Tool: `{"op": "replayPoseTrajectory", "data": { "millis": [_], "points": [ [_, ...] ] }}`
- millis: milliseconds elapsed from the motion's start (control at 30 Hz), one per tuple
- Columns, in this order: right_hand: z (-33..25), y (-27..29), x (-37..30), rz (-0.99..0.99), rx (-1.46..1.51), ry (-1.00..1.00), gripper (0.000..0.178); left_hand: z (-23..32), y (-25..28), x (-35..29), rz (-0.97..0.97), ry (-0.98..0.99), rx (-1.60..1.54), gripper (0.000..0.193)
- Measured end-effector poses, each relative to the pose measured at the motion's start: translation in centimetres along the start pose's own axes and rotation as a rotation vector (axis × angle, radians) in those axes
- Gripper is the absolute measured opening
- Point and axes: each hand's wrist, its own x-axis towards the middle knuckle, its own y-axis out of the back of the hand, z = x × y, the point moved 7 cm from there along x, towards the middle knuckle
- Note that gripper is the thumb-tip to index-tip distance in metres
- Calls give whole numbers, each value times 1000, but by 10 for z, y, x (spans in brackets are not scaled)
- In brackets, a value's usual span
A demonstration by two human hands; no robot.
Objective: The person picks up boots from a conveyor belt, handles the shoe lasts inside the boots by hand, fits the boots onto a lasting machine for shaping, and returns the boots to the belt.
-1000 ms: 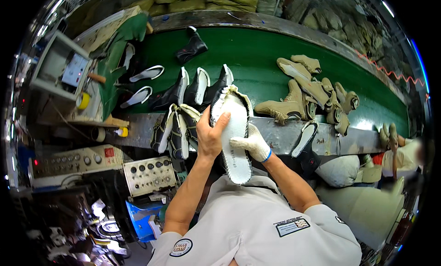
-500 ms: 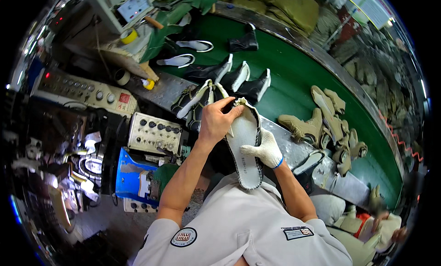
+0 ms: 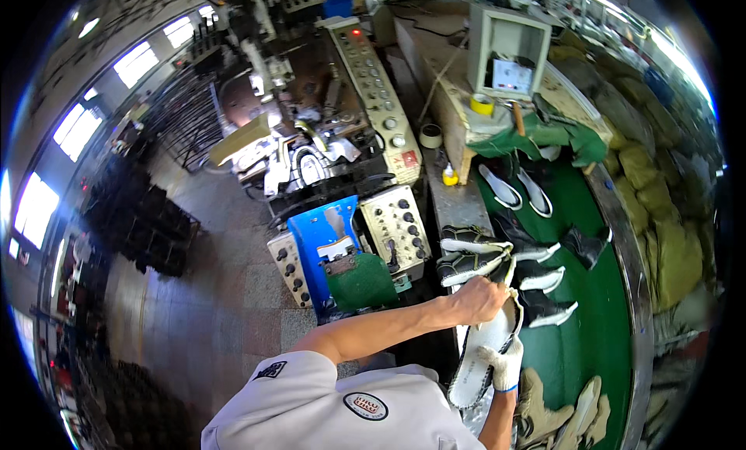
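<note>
Left hand (image 3: 480, 301), bare: fingers bunched tight, closed on the upper end of a shoe (image 3: 483, 337); fingertips partly hidden. Right hand (image 3: 503, 362), white knit glove with blue cuff edge: wrapped round the shoe's right side, thumb lying across the white sole. Shoe is right of centre, low in the frame, tilted, sole toward camera, dark stitched edge, pale lining bunched at the upper end.

Just above left hand: two black uppers with yellow stitching (image 3: 466, 269), side by side on the metal ledge (image 3: 458, 204). To their right, on the green belt (image 3: 594, 326), three black boots with white soles (image 3: 536, 277) in a column; one more black boot (image 3: 587, 248) further right. Two white-soled shoes (image 3: 500, 188) near the belt's upper end. Tan shoes (image 3: 544, 411) clustered at lower right.

Upper right of frame: wooden table (image 3: 454, 127) with grey open-front box (image 3: 480, 50), yellow tape roll (image 3: 482, 104) and green cloth (image 3: 575, 143) draped over the edge. Small yellow bottle (image 3: 450, 176) near the table's corner.

Centre: machine with cream knob panel (image 3: 396, 226), blue bracket (image 3: 311, 252), green pad (image 3: 361, 283). Stuffed sacks (image 3: 664, 248) along right side. Tiled floor (image 3: 225, 294) left, bright windows (image 3: 75, 131) upper left.
</note>
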Motion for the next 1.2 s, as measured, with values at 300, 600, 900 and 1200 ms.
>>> {"op": "replayPoseTrajectory", "data": {
  "millis": [300, 600, 900, 1200],
  "points": [
    [-23, -5, -8, -172, -32, 18, 63, 3, -9, -37, 237, 325, -143, 6],
    [-33, 2, -9, -194, -138, -6, 65, -2, 20, -35, 242, 440, -648, 19],
    [-55, -59, -10, -303, -307, -90, 62, -32, 41, -80, 330, 345, -461, 15],
    [-58, -117, 1, -363, -336, -46, 56, -74, 72, -111, 300, 512, -262, 36]
  ]
}}
